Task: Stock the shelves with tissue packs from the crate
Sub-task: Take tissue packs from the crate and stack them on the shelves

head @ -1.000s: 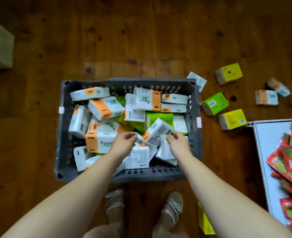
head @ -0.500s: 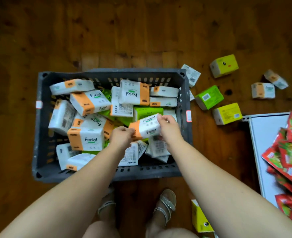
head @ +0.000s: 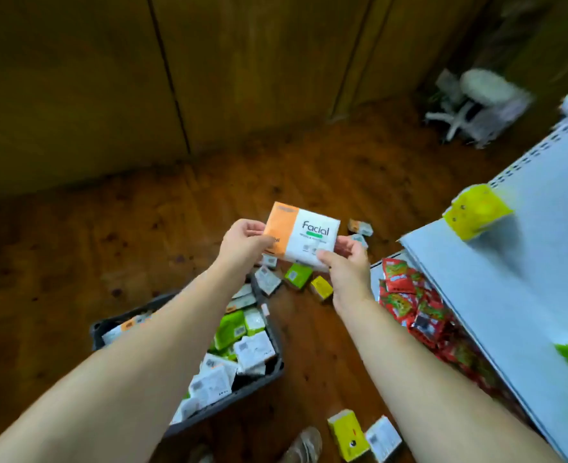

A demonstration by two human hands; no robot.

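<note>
Both hands are raised before the head camera, sharing one tissue pack (head: 304, 233): the left hand (head: 242, 243) has its fingers curled round the orange end, and the right hand (head: 346, 265) pinches the white lower corner, thumb on the printed face. The pack, marked "Facial", is held in the air, well above the crate and to the left of the shelf

Beneath it lies a dark reddish wooden floor (head: 142, 245), which meets a wall of plain brownish panels (head: 109, 78) at the back. A blurred white stool (head: 476, 98) stands in the far right corner

The grey plastic crate (head: 96, 337) sits on the floor at lower left, partly hidden by the left forearm, and holds a loose jumble of white, orange and green tissue packs. More packs lie scattered on the floor beyond its far corner, among them a green pack (head: 297, 275) and a yellow pack (head: 322, 287) just beside it. A second yellow pack (head: 347, 434) and a white pack (head: 382, 437) lie near a sandalled foot (head: 304, 446) at the bottom edge. On the right, the pale shelf (head: 509, 312) carries a bright yellow pack (head: 476, 212) toward its back, and a heap of red snack packets (head: 409, 302) lies below its front edge
</note>
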